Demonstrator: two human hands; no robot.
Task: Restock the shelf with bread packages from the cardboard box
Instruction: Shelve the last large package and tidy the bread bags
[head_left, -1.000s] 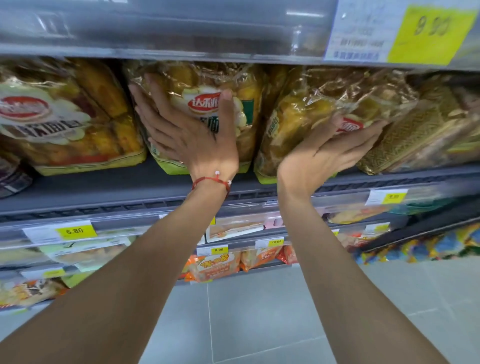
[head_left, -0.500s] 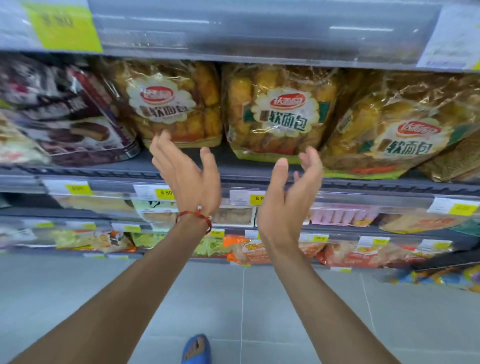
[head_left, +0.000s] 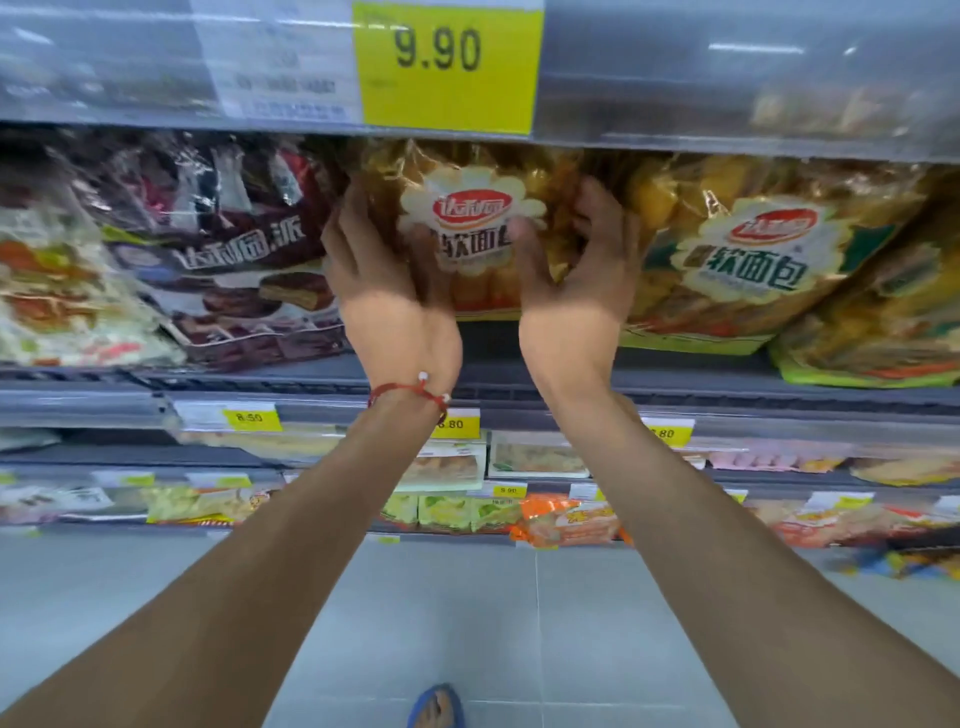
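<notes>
— Grey floor tiles (head_left: 519, 613) stretch below us, with one blue sandal (head_left: 435, 705) at the bottom edge. What do we have up on the shelf (head_left: 311, 371)?

— We have our left hand (head_left: 387, 291) and right hand (head_left: 574, 280) cupped on either side of a bread package (head_left: 475, 218), fingers spread partly open and pressed on its wrapper. It stands upright near the shelf's front edge, its top tucked under the rail with the yellow 9.90 price tag (head_left: 448, 65).

— How much room at its sides?

— Little. On the left a dark cake bag (head_left: 244, 260) sits just beside our left fingers. On the right a second bread package (head_left: 753, 254) sits just beside our right hand; we cannot tell if the two packages touch. A bare strip of shelf shows below the wrists, in front of the package.

— And lower down?

— Lower shelves (head_left: 519, 467) are packed with goods.
</notes>
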